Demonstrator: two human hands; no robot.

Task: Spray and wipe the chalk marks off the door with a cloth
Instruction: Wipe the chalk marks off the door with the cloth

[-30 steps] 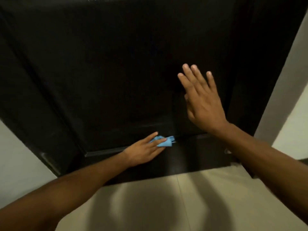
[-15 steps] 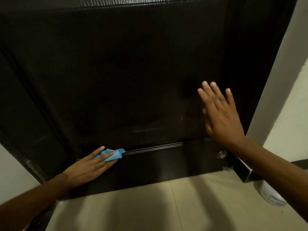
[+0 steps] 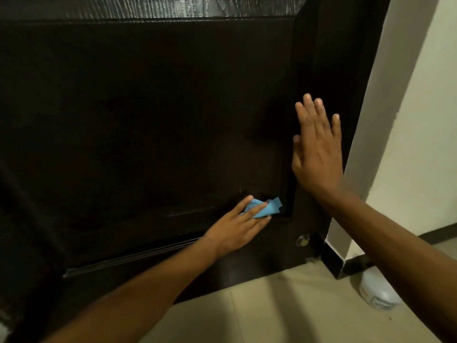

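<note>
A dark brown panelled door [image 3: 148,115] fills most of the view. My left hand [image 3: 237,229] presses a small blue cloth [image 3: 265,207] with straight fingers against the lower right corner of the door's recessed panel. My right hand [image 3: 317,149] lies flat on the door's right stile, fingers straight and pointing up. A faint pale speck shows on the panel just above the cloth; no clear chalk marks are visible in the dim light.
A white wall corner [image 3: 385,134] with a dark skirting stands right of the door. A white container [image 3: 378,290], partly behind my right forearm, sits on the beige tiled floor [image 3: 259,313]. A small round metal fitting [image 3: 302,240] is on the door's bottom rail.
My left hand has slid the blue cloth from the panel's lower left to its lower right corner. My right hand stays flat on the door's right side.
</note>
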